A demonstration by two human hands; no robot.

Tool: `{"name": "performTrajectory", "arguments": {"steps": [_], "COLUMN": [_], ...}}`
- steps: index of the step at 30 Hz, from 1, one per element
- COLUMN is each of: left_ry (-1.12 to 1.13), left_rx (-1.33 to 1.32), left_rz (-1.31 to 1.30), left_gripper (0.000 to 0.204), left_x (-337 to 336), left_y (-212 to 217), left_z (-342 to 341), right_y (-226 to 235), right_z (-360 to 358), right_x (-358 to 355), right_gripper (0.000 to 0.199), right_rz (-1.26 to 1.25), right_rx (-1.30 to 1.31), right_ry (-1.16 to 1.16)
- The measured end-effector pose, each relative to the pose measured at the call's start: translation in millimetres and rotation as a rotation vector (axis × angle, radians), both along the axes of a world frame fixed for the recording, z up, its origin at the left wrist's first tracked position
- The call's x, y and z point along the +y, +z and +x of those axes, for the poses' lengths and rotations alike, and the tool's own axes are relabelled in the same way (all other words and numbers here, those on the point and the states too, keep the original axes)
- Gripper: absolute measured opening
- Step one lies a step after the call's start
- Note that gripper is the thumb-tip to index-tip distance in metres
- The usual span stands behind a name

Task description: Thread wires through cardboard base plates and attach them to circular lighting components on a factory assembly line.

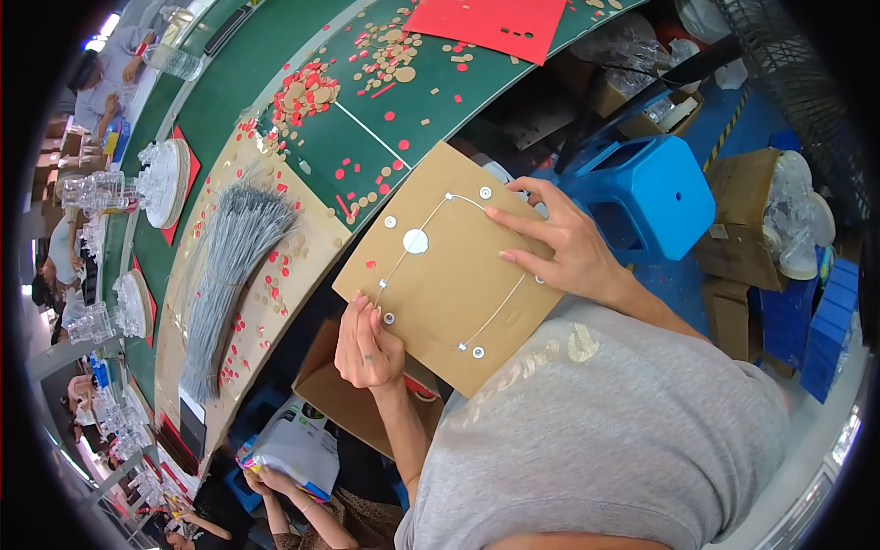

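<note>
Just in front of my grey shirt, beside the curved edge of the green table, I am holding a flat brown cardboard panel at a tilt. My right hand is gripping the panel at its right edge, two fingertips resting on its face. My left hand is pinching a thin cord between closed fingertips at the panel's left corner, just beside a small white clip. The cord is running up from there across a round white spot to a second clip, then bending toward my right hand. Another stretch is crossing the lower right part of the panel, and round grommets are sitting near its corners. On the table, a bundle of thin grey wires is lying on a brown sheet, with small red and brown pieces strewn around. A red sheet is resting farther along. To my right a blue stool is standing; to my left, another person's hands are holding a white package.
</note>
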State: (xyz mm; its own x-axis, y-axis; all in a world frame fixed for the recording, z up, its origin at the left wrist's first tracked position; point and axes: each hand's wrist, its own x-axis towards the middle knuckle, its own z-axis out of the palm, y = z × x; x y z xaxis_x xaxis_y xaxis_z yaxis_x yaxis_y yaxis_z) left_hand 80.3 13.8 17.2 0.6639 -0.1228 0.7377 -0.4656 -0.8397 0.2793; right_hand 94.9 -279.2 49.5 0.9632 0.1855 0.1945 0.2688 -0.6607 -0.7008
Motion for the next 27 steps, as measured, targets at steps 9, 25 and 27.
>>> {"name": "performTrajectory", "arguments": {"steps": [9, 25, 27], "left_ry": [-0.169, -0.12, -0.137], "left_rx": [0.452, 0.146, 0.012], "left_rz": [-0.78, -0.23, -0.101], "left_gripper": [0.044, 0.02, 0.022], "left_x": [-26, -27, -24], "left_y": [5, 16, 28], "left_z": [-1, -1, -5], "right_y": [-13, 18, -2], "right_z": [-16, 84, 99], "right_x": [-16, 33, 51], "right_gripper": [0.039, 0.071, 0.07], "right_rz": [0.191, -0.267, -0.241], "right_rx": [0.035, -0.472, -0.431], "right_ry": [-0.056, 0.628, 0.799]}}
